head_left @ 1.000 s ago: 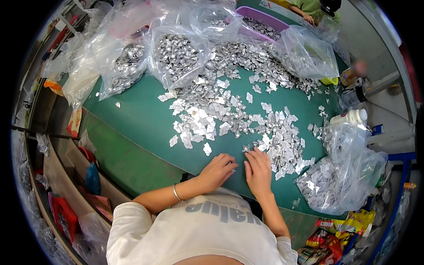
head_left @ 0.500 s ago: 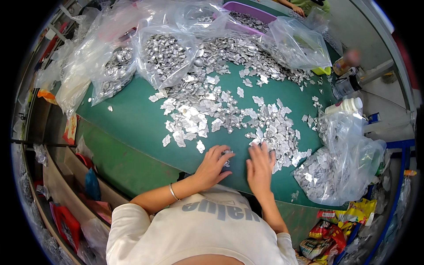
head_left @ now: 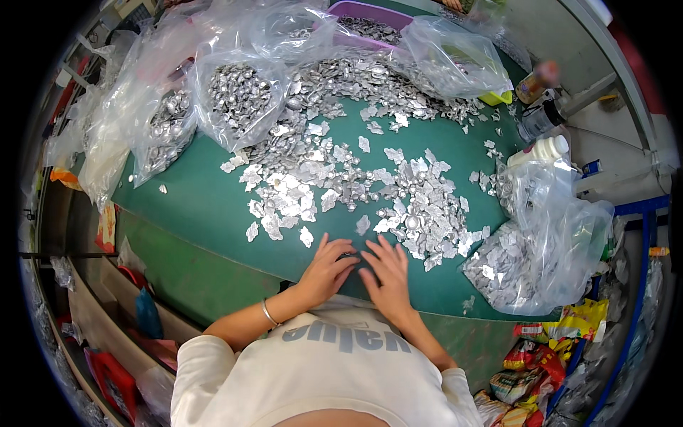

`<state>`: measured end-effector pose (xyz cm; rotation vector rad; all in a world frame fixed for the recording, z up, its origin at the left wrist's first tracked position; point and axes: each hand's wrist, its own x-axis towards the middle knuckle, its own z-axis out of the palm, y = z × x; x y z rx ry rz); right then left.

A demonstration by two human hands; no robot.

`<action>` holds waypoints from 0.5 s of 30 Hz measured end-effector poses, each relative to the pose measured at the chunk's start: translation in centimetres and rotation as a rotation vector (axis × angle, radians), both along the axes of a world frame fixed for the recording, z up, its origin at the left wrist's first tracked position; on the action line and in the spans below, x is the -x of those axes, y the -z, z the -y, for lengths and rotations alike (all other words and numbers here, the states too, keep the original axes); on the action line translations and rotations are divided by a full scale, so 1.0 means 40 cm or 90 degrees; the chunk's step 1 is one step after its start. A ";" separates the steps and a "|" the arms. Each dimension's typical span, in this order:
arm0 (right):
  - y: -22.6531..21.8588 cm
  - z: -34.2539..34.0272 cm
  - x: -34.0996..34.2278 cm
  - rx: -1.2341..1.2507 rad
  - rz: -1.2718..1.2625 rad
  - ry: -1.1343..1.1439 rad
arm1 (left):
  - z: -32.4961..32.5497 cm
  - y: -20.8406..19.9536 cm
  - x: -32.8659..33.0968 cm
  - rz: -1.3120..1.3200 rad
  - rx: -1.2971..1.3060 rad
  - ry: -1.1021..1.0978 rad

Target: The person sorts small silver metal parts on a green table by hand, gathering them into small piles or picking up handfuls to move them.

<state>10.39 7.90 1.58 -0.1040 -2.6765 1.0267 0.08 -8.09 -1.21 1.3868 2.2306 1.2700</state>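
Worktop (head_left: 192, 206) comes first: a green surface, most of its far half buried under a broad scatter of small silvery metal pieces (head_left: 341, 178). By the look of it the sorting is far from finished, since that heap remains loose and unbagged. Beyond the heap, on its far left, clear plastic bags (head_left: 235, 99) already hold many of the same pieces, and a purple tray (head_left: 370, 14) sits at the heap's far edge. To the heap's right slumps another clear bag (head_left: 548, 256), partly filled, with a white bottle (head_left: 541, 151) just behind it. That much I judge done.

On the near side of the heap, at the worktop's front edge, both hands work close together. The left hand (head_left: 327, 270) lies with fingers spread and slightly curled over a small dark piece (head_left: 348, 255); whether it grips the piece cannot be told. The right hand (head_left: 388, 274) rests flat, fingers extended and open, holding nothing visible, its fingertips just beside the same piece and near the heap's closest fragments.
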 end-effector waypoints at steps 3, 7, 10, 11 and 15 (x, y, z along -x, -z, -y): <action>-0.019 -0.063 -0.023 -0.036 -0.091 0.228 | 0.000 -0.038 -0.007 -0.039 0.042 -0.040; 0.007 -0.093 -0.048 -0.181 0.038 0.398 | 0.008 -0.016 -0.015 -0.019 0.025 -0.009; 0.032 -0.023 -0.055 -0.140 0.106 0.329 | 0.003 -0.003 -0.022 0.007 0.010 0.045; 0.033 -0.005 -0.047 -0.104 0.110 0.306 | 0.000 -0.002 -0.022 0.010 0.009 0.061; 0.004 -0.016 -0.040 -0.085 0.026 0.283 | -0.010 -0.013 -0.028 0.024 -0.006 0.040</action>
